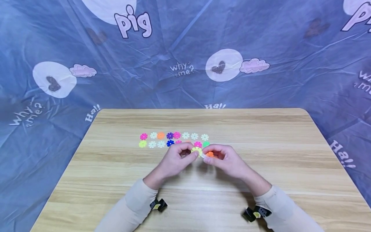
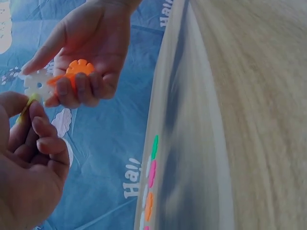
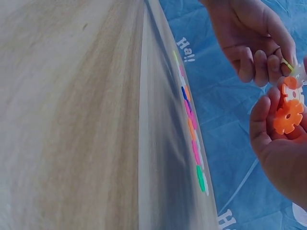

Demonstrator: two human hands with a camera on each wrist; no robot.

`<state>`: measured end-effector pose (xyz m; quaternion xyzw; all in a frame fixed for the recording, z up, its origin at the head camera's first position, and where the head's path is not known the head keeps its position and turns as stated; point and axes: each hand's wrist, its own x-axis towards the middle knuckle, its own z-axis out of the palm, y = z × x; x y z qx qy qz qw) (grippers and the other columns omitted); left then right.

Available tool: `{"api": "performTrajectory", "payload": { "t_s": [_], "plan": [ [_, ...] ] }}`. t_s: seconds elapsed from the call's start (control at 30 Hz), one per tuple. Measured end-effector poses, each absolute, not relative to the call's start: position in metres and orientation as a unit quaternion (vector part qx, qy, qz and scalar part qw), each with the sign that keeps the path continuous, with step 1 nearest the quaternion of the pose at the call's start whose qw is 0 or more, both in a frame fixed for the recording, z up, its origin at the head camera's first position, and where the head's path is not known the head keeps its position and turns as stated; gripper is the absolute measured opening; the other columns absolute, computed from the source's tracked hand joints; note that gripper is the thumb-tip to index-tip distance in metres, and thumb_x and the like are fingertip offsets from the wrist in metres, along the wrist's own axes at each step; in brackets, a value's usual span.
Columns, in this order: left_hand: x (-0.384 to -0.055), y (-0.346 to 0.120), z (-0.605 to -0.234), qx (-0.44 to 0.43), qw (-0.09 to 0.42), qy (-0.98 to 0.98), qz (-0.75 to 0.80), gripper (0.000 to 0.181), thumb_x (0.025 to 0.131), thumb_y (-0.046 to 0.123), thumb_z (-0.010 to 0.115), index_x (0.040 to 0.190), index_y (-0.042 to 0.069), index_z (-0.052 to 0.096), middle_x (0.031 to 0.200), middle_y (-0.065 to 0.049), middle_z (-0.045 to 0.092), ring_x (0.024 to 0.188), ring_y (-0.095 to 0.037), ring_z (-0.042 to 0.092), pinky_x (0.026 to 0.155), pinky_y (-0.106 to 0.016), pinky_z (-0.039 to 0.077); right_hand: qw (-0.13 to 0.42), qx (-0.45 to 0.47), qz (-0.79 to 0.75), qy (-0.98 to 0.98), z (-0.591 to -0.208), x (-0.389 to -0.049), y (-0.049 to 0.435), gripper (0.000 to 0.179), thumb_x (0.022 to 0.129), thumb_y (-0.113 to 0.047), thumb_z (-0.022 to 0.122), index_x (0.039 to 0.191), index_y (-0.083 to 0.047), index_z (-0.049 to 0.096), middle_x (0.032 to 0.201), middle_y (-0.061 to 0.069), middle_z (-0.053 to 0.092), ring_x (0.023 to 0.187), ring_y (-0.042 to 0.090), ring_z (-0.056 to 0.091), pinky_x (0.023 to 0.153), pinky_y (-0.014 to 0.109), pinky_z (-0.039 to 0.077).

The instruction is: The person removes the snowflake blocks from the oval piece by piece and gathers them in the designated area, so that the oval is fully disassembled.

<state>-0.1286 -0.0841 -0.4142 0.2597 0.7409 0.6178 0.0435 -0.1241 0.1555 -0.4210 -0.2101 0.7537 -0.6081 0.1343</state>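
Both hands meet above the wooden table. My left hand (image 1: 176, 160) pinches a yellow notched plastic disc (image 1: 196, 150) between thumb and fingers, seen nearly edge-on in the left wrist view. In my right hand (image 1: 227, 159), curled fingers hold a small joined piece: a white notched disc (image 2: 33, 86) with orange notched discs (image 3: 289, 117) attached. The yellow disc's edge is right at the white disc's rim. In the right wrist view the orange discs lie across the curled fingers, while the white one is partly cut off by the frame.
Beyond the hands, two rows of loose notched discs lie flat on the table (image 1: 116, 180), including a pink disc (image 1: 143, 136), a dark blue disc (image 1: 170, 143) and a green disc (image 1: 206, 144). The left hand partly covers the nearer row. A blue printed cloth (image 1: 162, 87) hangs behind.
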Motion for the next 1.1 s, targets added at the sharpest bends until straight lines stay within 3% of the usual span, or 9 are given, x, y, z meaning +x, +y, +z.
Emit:
{"api": "performTrajectory", "payload": {
  "t_s": [0.17, 0.47, 0.7, 0.9, 1.1],
  "plan": [
    [-0.129, -0.082, -0.415, 0.263, 0.039, 0.735, 0.624, 0.011, 0.095, 0.001, 0.069, 0.084, -0.001, 0.068, 0.072, -0.003, 0.054, 0.065, -0.004, 0.044, 0.059, -0.018, 0.037, 0.137, -0.214, -0.605, 0.754, -0.420, -0.123, 0.158, 0.024, 0.101, -0.010, 0.074, 0.122, -0.001, 0.075, 0.116, 0.007, 0.073, 0.095, 0.010, 0.064, 0.078, 0.023, 0.054],
    [-0.130, -0.076, -0.415, 0.247, 0.044, 0.736, 0.628, 0.007, 0.095, 0.001, 0.069, 0.088, -0.002, 0.070, 0.075, 0.002, 0.056, 0.065, -0.004, 0.045, 0.059, -0.017, 0.036, 0.127, -0.203, -0.611, 0.755, -0.422, -0.122, 0.162, 0.024, 0.100, -0.007, 0.073, 0.122, 0.002, 0.074, 0.110, -0.002, 0.073, 0.084, 0.007, 0.059, 0.069, 0.022, 0.051],
    [-0.142, -0.078, -0.413, 0.236, 0.040, 0.772, 0.588, 0.014, 0.104, 0.007, 0.064, 0.094, -0.001, 0.069, 0.076, -0.005, 0.058, 0.067, -0.007, 0.048, 0.061, -0.021, 0.043, 0.121, -0.191, -0.611, 0.759, -0.424, -0.121, 0.169, 0.023, 0.100, -0.006, 0.072, 0.121, 0.002, 0.075, 0.113, 0.018, 0.074, 0.086, 0.007, 0.064, 0.071, 0.022, 0.053],
    [-0.156, -0.075, -0.412, 0.182, 0.077, 0.825, 0.529, 0.019, 0.108, 0.015, 0.060, 0.101, 0.004, 0.074, 0.086, -0.015, 0.067, 0.072, -0.013, 0.053, 0.066, -0.024, 0.047, 0.129, -0.190, -0.603, 0.764, -0.425, -0.119, 0.175, 0.022, 0.104, -0.010, 0.069, 0.123, 0.001, 0.074, 0.117, 0.031, 0.071, 0.089, 0.009, 0.066, 0.074, 0.023, 0.054],
    [-0.168, -0.066, -0.415, 0.183, 0.100, 0.849, 0.485, 0.025, 0.110, 0.020, 0.059, 0.106, 0.003, 0.077, 0.091, -0.018, 0.073, 0.074, -0.014, 0.057, 0.069, -0.028, 0.051, 0.136, -0.197, -0.600, 0.763, -0.424, -0.116, 0.179, 0.023, 0.106, -0.011, 0.067, 0.124, 0.003, 0.073, 0.111, 0.031, 0.071, 0.089, 0.010, 0.067, 0.076, 0.023, 0.055]
  ]
}}
